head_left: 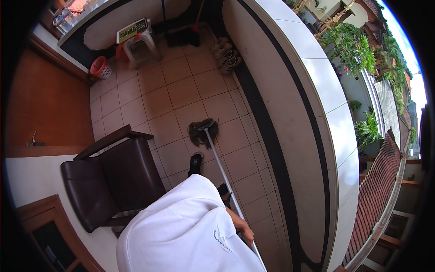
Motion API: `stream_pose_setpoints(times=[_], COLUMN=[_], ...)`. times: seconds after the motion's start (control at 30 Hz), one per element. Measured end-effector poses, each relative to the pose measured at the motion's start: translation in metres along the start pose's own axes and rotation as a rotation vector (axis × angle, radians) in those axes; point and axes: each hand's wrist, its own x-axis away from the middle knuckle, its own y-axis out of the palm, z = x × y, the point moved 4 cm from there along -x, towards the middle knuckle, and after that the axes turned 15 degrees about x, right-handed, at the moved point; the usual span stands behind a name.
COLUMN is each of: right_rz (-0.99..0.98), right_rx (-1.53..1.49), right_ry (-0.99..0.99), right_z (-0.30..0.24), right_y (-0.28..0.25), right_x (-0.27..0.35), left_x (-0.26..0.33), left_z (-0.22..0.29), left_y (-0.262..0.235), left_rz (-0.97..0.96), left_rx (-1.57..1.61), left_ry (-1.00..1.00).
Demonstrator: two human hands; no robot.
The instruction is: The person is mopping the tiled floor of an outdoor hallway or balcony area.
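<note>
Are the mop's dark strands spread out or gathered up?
Spread out: the strands fan unevenly around the lower end of the handle, over the tiles.

Daylight comes from the right side, where the sky (410,52) is very bright and almost white, and the glossy ledge (339,122) shows glare. The tiled floor (181,86) and the wooden door (50,95) lie in softer shade. Straight edges bend strongly toward the black border.
</note>
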Motion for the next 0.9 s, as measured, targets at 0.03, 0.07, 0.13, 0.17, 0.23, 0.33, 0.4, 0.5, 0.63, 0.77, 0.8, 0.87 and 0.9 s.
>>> stream_pose_setpoints(times=[0.03,0.07,0.13,0.17,0.23,0.33,0.4,0.5,0.63,0.77,0.8,0.87,0.9], right_rz=[0.000,-0.002,-0.017,-0.027,-0.019,0.017,0.005,-0.023,-0.029,-0.076,-0.105,-0.064,-0.060], right_rx=[-0.008,-0.012,-0.007,0.003,-0.014,0.099,0.153,0.249,0.251,0.299,0.295,0.216,0.238], right_ry=[0.014,0.027,0.043,0.049,0.080,-0.034,-0.117,-0.301,-0.478,-0.559,-0.576,-0.540,-0.566], right_z=[0.013,0.024,0.040,0.045,0.045,-0.008,-0.066,-0.178,-0.318,-0.460,-0.488,-0.518,-0.531], right_y=[-0.006,-0.013,-0.029,-0.038,-0.038,-0.046,-0.045,-0.019,0.031,0.099,0.115,0.113,0.125], right_x=[0.012,0.022,0.031,0.033,0.042,-0.030,-0.061,-0.085,-0.132,-0.150,-0.155,-0.179,-0.180], left_x=[-0.012,-0.024,-0.042,-0.049,-0.059,-0.034,0.014,0.092,0.179,0.286,0.312,0.333,0.352], left_z=[0.001,0.001,-0.003,-0.007,-0.011,-0.034,-0.049,-0.075,-0.113,-0.175,-0.185,-0.144,-0.152], left_y=[0.003,0.005,0.002,-0.001,-0.009,-0.055,-0.096,-0.147,-0.227,-0.297,-0.307,-0.330,-0.331], left_rz=[0.017,0.038,0.097,0.133,0.154,0.347,0.642,1.001,1.476,2.008,2.097,1.961,1.968], left_rx=[-0.016,-0.029,-0.049,-0.055,-0.085,-0.126,-0.075,0.055,0.154,0.285,0.348,0.242,0.252], left_ry=[-0.014,-0.029,-0.065,-0.085,-0.105,-0.157,-0.171,-0.244,-0.473,-0.382,-0.306,-0.407,-0.406])
